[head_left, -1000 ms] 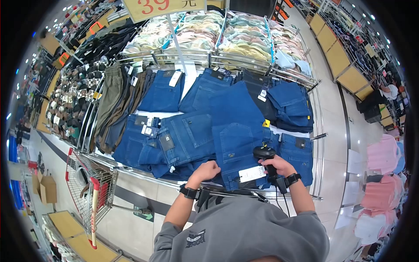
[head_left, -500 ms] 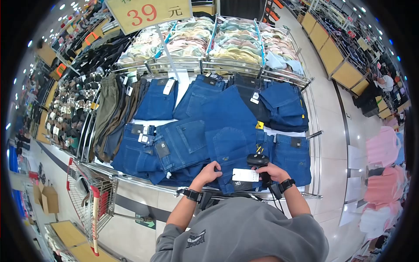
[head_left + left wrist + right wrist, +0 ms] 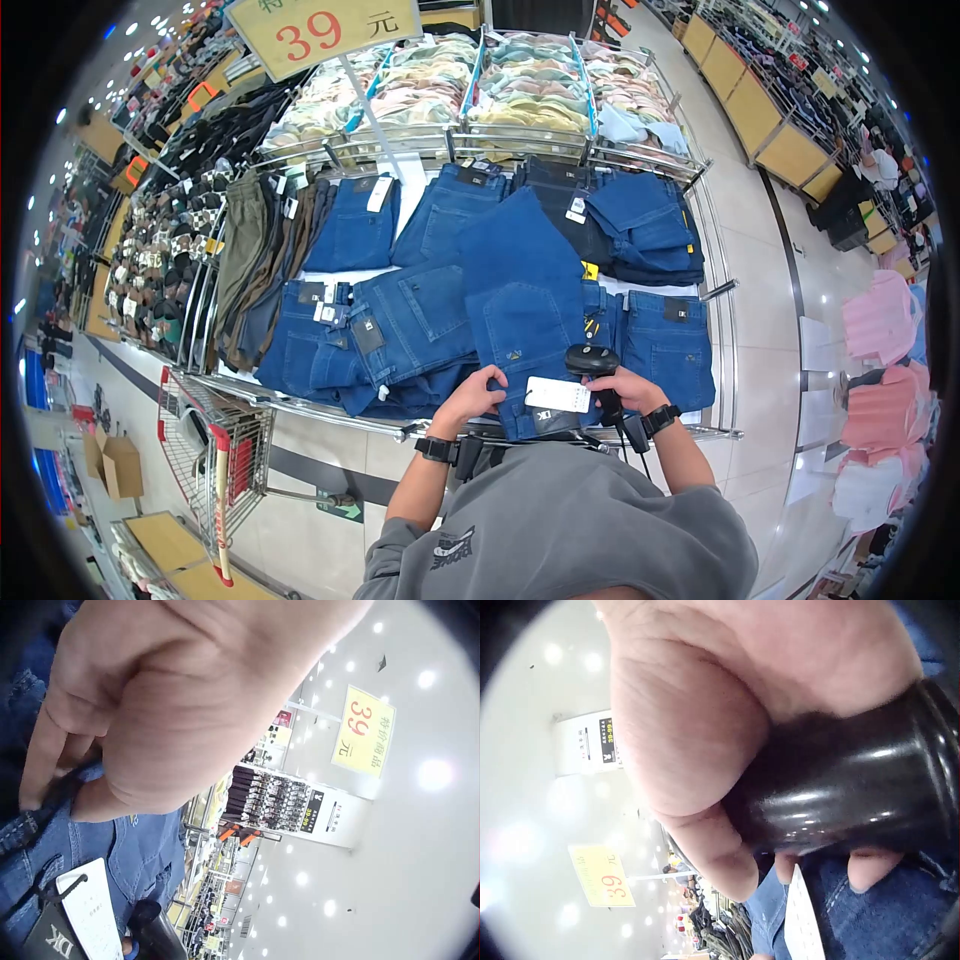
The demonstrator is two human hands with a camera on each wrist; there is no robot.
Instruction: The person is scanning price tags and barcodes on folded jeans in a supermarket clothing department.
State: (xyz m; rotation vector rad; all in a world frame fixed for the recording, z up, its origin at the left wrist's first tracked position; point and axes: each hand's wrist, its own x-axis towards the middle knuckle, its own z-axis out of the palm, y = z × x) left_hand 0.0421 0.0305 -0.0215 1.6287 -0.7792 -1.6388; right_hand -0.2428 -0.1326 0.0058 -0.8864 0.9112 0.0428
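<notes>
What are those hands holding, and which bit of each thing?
The right hand grips a black, round-headed handheld scanner by its handle. The left hand pinches blue denim jeans by an edge near the waist.

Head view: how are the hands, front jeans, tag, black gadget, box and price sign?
left hand: pinching the front jeans
right hand: gripping the black gadget
front jeans: spread over other jeans
white tag: printed side up
black gadget: held
cardboard box: open
price sign: up on a pole
</notes>
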